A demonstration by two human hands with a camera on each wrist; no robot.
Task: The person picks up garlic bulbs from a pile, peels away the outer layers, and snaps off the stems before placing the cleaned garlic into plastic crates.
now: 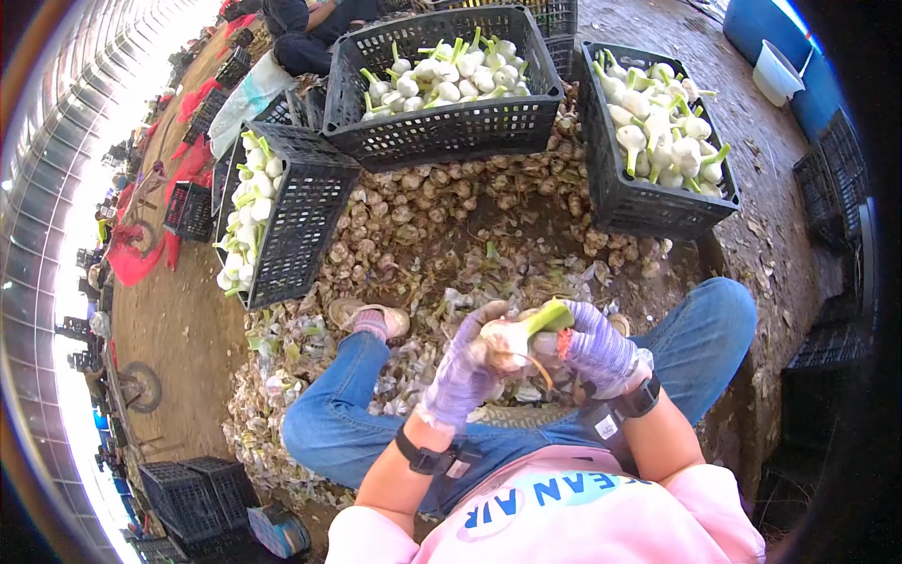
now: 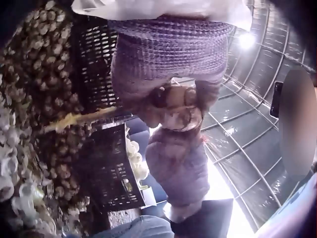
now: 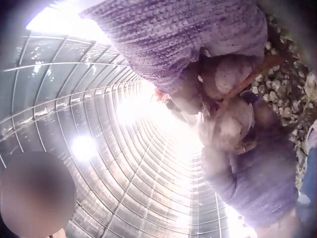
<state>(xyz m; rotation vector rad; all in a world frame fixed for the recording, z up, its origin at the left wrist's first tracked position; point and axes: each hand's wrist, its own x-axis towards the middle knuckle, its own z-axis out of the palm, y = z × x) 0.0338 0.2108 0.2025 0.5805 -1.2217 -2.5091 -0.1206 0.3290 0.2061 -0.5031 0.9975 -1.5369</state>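
Both hands wear purple knit gloves with bare fingertips and meet over the lap. In the head view, a garlic bulb (image 1: 507, 344) with a cut green stem (image 1: 551, 318) lies between them. My left hand (image 1: 462, 371) grips the bulb from the left side. My right hand (image 1: 601, 350) curls at the stem end, a reddish-orange patch showing by its fingertips. A thin brownish strip of peel (image 1: 543, 376) hangs below the bulb. The right wrist view shows the bulb (image 3: 233, 126) between the fingers of both hands, with the strip (image 3: 257, 72) running past it.
Black crates of trimmed garlic stand at the left (image 1: 299, 221), ahead (image 1: 442, 136) and at the right (image 1: 648, 202). Loose unpeeled bulbs (image 1: 395, 211) are heaped between them. Peel scraps (image 1: 470, 291) cover the ground around the legs. Another person (image 1: 305, 33) sits beyond the crates.
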